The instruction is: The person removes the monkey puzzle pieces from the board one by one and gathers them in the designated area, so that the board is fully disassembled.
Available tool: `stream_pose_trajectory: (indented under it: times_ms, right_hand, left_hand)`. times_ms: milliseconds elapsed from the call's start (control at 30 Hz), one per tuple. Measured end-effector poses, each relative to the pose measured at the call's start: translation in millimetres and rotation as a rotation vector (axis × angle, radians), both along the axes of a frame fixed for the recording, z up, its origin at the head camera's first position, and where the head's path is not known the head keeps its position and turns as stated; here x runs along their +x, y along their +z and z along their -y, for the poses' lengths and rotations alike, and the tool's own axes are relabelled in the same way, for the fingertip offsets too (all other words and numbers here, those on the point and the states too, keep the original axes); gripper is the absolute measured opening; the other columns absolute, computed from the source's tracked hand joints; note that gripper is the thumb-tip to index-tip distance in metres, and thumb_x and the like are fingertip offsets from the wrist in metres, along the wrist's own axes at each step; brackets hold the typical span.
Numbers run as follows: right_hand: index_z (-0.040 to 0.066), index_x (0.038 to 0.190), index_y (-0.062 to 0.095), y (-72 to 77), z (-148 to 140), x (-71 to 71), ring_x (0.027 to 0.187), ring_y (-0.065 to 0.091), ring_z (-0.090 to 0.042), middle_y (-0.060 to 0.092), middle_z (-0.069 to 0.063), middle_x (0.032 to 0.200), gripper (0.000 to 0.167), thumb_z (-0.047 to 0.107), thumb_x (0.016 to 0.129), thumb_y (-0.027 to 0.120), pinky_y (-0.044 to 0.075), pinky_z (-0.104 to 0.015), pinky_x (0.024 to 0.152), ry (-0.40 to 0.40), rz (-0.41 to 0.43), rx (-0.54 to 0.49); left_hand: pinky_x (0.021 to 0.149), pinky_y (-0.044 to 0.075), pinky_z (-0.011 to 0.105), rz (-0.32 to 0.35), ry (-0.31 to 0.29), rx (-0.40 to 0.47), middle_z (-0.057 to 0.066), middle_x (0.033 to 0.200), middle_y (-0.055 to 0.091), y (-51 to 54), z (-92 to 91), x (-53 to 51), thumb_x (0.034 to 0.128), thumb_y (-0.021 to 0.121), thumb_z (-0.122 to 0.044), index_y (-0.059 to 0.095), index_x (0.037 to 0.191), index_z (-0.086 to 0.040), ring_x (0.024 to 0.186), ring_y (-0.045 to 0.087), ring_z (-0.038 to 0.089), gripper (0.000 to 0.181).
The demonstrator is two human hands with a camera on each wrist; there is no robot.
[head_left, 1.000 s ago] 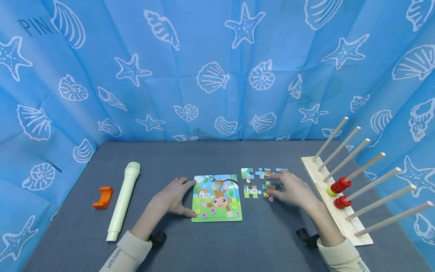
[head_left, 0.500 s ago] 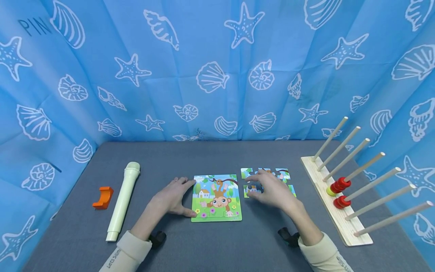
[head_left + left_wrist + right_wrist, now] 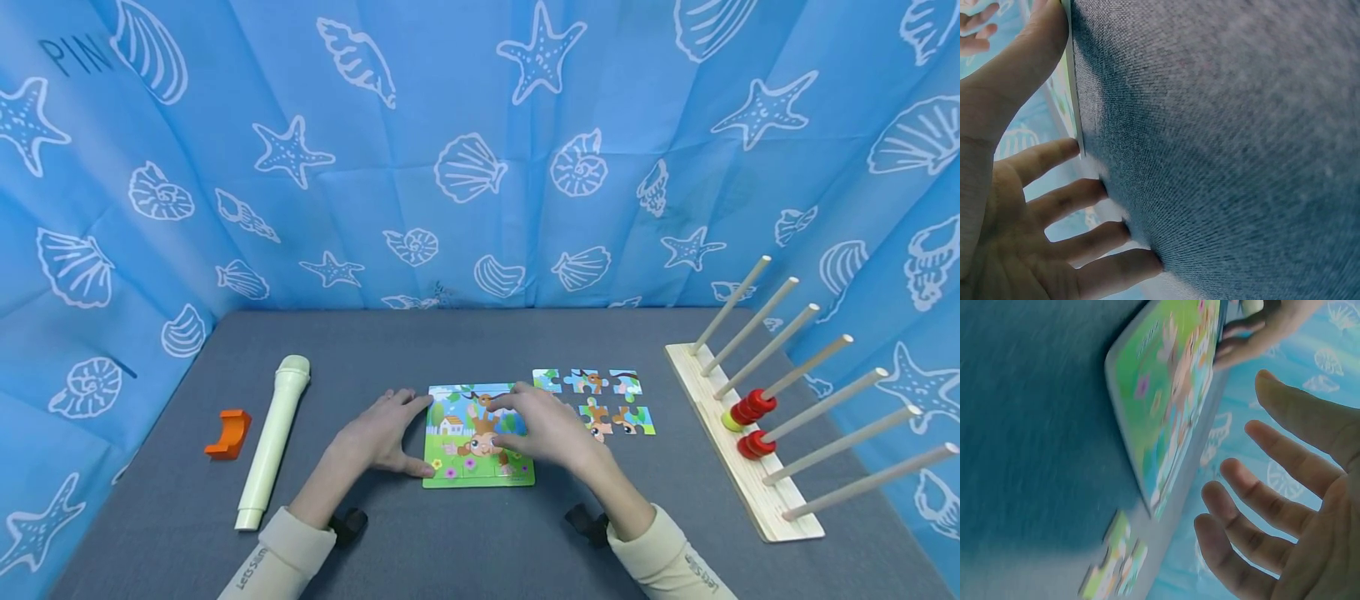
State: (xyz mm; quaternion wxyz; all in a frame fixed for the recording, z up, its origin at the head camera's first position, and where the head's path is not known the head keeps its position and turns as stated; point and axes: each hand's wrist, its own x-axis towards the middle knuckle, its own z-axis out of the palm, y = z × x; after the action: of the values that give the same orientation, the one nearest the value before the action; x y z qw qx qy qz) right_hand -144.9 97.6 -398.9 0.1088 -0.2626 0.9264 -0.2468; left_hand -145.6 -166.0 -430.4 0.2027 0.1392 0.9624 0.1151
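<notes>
A square monkey jigsaw puzzle (image 3: 457, 446) lies flat on the grey cloth in the head view. My left hand (image 3: 381, 433) spans its left edge, with the thumb at the lower left corner and a fingertip at the upper left corner. Over the right half of the puzzle is my right hand (image 3: 553, 427), its fingers spread and slightly bent. Nothing shows between those fingers in the right wrist view, where the puzzle (image 3: 1147, 406) is beside them. Loose jigsaw pieces (image 3: 626, 382) lie in two rows right of the puzzle; the right hand covers part of that area.
A pale green toy microphone (image 3: 273, 442) and an orange arched block (image 3: 229, 434) lie at the left. On the right stands a wooden peg rack (image 3: 738, 450) with several red rings (image 3: 752, 407) and a yellow one. A blue seashell curtain (image 3: 480, 217) surrounds the table.
My right hand has moved left from above the loose pieces to over the puzzle, uncovering the pieces on the right. The left hand stays at the puzzle's left edge.
</notes>
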Motion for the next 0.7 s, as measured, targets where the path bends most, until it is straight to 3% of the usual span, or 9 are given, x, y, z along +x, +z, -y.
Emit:
stream_pose_trajectory:
  times_ms: [333,433,533,700]
  right_hand:
    - [0.008,0.123,0.074,-11.1,26.4,4.6,0.103,0.067,-0.029,0.07,-0.013,0.118,0.037,0.018,0.088,0.081,0.057,-0.047,0.079,0.076,0.015,-0.025]
    - [0.008,0.124,0.073,-15.4,34.2,5.9,0.093,0.065,-0.023,0.069,-0.012,0.114,0.04,0.02,0.087,0.083,0.055,-0.037,0.072,0.099,0.021,-0.013]
    - [0.009,0.125,0.073,-18.4,41.9,8.2,0.075,0.053,-0.013,0.066,-0.007,0.103,0.044,0.024,0.085,0.085,0.044,-0.026,0.06,0.134,0.023,0.02]
    - [0.014,0.125,0.074,-21.0,53.6,12.5,0.078,0.051,-0.009,0.063,-0.002,0.101,0.051,0.028,0.079,0.09,0.043,-0.021,0.061,0.179,0.017,0.087]
  left_hand:
    - [0.116,0.037,0.066,0.005,-0.002,-0.007,0.021,0.161,0.039,0.1,0.3,-1.5,0.0723,0.087,-0.06,0.041,0.157,-0.015,0.15,0.033,0.05,0.107]
    - [0.117,0.036,0.066,0.006,-0.005,-0.007,0.022,0.161,0.039,0.8,0.6,-1.1,0.0719,0.087,-0.06,0.041,0.157,-0.014,0.15,0.033,0.051,0.107]
    - [0.117,0.036,0.066,0.002,-0.009,-0.003,0.023,0.16,0.039,0.3,0.7,-1.0,0.0716,0.088,-0.06,0.041,0.157,-0.014,0.15,0.033,0.052,0.107]
    - [0.117,0.036,0.066,-0.008,-0.013,-0.005,0.023,0.16,0.04,0.8,0.6,-0.3,0.0721,0.088,-0.059,0.041,0.157,-0.014,0.149,0.033,0.053,0.107]
